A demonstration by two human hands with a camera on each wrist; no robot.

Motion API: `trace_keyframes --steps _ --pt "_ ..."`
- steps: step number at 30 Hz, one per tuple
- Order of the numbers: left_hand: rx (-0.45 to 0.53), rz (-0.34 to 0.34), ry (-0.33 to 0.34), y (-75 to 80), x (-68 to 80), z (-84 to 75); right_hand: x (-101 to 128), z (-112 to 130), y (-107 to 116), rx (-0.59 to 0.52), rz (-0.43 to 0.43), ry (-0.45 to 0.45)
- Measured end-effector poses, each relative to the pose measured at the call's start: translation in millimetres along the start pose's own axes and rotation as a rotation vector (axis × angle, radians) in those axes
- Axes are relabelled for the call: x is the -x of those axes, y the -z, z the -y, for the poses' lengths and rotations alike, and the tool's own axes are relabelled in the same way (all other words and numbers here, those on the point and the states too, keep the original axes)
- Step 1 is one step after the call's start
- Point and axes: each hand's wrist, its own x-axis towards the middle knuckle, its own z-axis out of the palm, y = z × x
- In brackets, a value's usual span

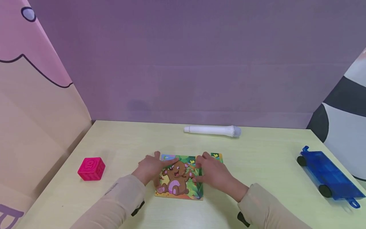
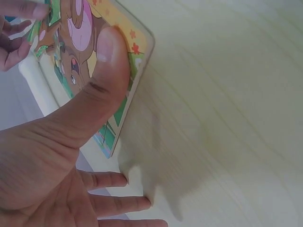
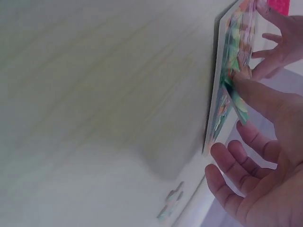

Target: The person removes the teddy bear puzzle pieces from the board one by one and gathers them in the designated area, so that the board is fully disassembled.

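A jigsaw puzzle with a brown bear on it lies flat on the table. My left hand rests on its left side. Its thumb lies across the picture near one corner in the left wrist view, and its other fingers are spread straight. At the upper right of the picture, my right hand pinches a green puzzle piece between thumb and fingers. This piece is tilted, one end right at the puzzle's surface. Just beyond the right hand, another loose puzzle piece lies partly hidden by it.
A white toy microphone lies behind the puzzle, near the table's back edge. To the left sits a pink block. A blue toy trailer with black wheels stands at the right. Behind the table rises a purple wall.
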Motion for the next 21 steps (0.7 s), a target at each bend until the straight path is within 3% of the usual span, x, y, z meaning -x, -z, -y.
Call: trace_keyframes --steps 5,10,13,18,21 --pt "-0.03 0.005 -0.015 0.6 -1.1 -0.1 0 -7 2 -0.156 -0.007 -0.008" --pt "0.03 -0.014 0.036 0.3 -1.0 0.9 -2 -11 6 -0.276 0.029 0.02" --pt "0.049 -0.019 0.036 -0.1 -0.8 1.0 -2 -13 9 -0.306 0.061 0.007" --pt "-0.033 0.009 -0.056 0.3 -1.1 0.4 -3 -18 11 -0.323 0.08 0.019" --pt "0.016 -0.004 -0.018 0.3 -0.5 0.7 -4 -20 11 -0.34 0.069 0.035"
